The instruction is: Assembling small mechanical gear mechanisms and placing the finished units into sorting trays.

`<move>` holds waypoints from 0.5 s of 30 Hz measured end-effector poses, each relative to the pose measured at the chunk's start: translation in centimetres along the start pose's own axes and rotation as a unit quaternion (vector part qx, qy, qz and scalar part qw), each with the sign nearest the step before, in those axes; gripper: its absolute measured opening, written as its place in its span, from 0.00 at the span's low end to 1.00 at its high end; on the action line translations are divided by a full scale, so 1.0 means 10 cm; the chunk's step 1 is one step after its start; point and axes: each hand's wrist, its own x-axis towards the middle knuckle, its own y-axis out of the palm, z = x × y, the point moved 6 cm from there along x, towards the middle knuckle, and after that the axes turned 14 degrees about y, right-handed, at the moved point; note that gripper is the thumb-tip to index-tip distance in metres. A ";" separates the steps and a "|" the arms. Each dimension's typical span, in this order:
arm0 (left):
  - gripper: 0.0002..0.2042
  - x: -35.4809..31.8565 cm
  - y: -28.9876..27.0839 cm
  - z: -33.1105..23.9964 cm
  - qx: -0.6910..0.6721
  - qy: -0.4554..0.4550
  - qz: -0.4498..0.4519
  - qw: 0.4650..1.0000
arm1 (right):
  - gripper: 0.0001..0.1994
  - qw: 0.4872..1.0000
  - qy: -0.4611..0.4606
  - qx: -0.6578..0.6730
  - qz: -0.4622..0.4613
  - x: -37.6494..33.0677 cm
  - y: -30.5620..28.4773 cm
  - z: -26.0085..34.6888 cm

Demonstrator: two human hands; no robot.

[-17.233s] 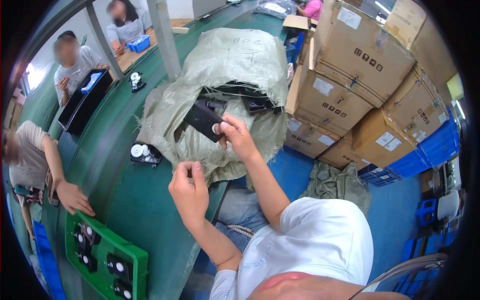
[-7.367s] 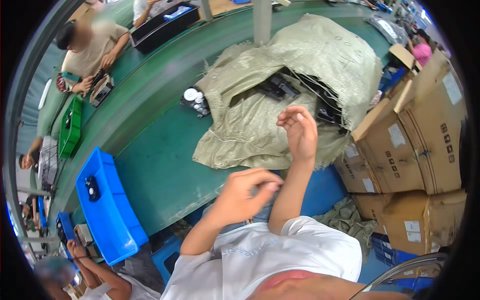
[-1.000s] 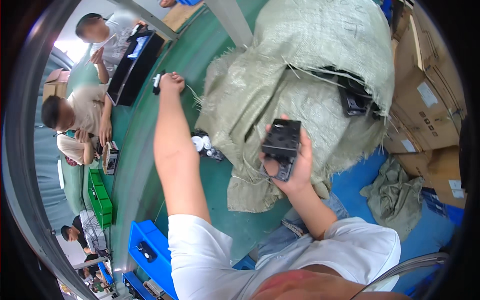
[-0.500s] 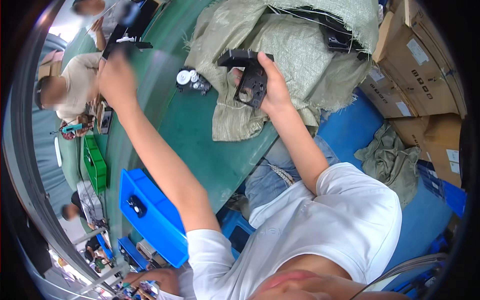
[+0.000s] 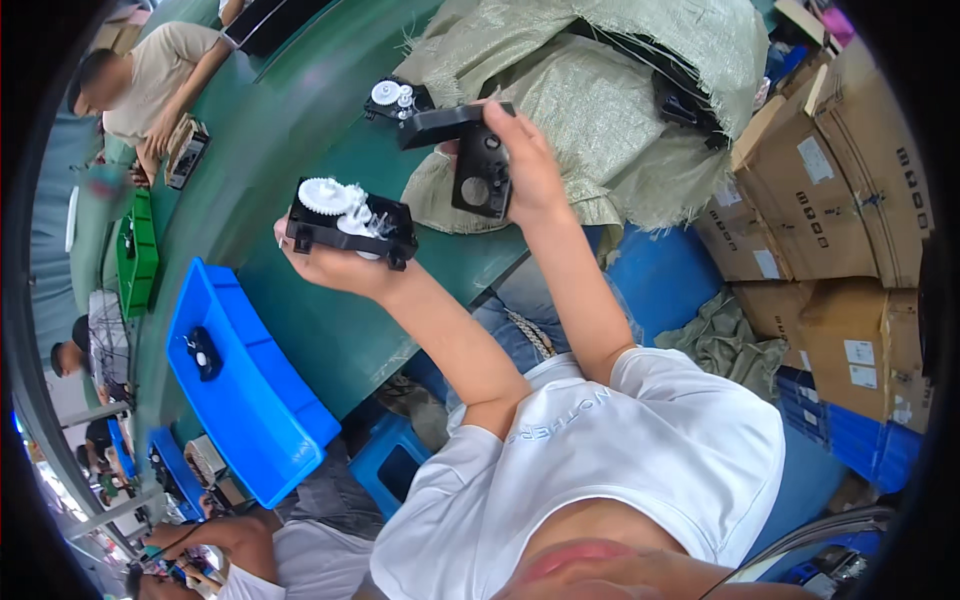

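Note:
My left hand (image 5: 335,268) is closed under a black gear unit (image 5: 390,238), whose white plastic gears face up. It is raised above the green table, left of my other hand. Two black plastic housing pieces are gripped in my right hand (image 5: 530,170): a flat one with a round opening (image 5: 483,170) hangs down, and a longer one (image 5: 435,125) sticks out to the left. The two hands are apart. A second gear unit (image 5: 412,97) with white gears rests on the table beyond them, partly behind the longer piece.
A woven sack (image 5: 590,130) with black parts in its mouth lies on the green table (image 5: 330,345). To the left is a blue bin (image 5: 250,390) holding a small black part. Cardboard boxes (image 5: 850,190) are stacked at right. Other people sit along the left side.
My left hand has come back from the far left toward me, bringing the gear unit near my right hand. My right hand keeps its hold on the black housing pieces. The view has shifted.

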 end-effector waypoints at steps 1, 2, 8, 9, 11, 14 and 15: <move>0.10 -0.04 -0.01 0.00 0.002 0.000 -0.011 1.000 | 0.16 1.000 0.006 -0.009 0.003 -0.04 0.06 -0.04; 0.11 -0.10 -0.02 0.04 -0.038 -0.034 -0.051 0.997 | 0.16 0.999 -0.004 -0.044 0.009 -0.09 0.14 -0.06; 0.14 -0.17 -0.15 0.21 -0.218 -0.134 -0.216 0.942 | 0.14 0.972 -0.003 -0.225 0.072 -0.20 0.39 -0.17; 0.14 -0.16 -0.21 0.23 -0.245 -0.139 -0.241 0.929 | 0.14 0.960 0.015 -0.266 0.089 -0.21 0.40 -0.20; 0.14 -0.15 -0.30 0.25 -0.272 -0.141 -0.270 0.913 | 0.13 0.944 0.036 -0.310 0.108 -0.21 0.40 -0.23; 0.14 -0.13 -0.40 0.24 -0.304 -0.129 -0.256 0.909 | 0.13 0.921 0.026 -0.334 0.201 -0.22 0.43 -0.30; 0.14 -0.12 -0.43 0.24 -0.314 -0.124 -0.251 0.907 | 0.13 0.911 0.023 -0.341 0.231 -0.24 0.44 -0.31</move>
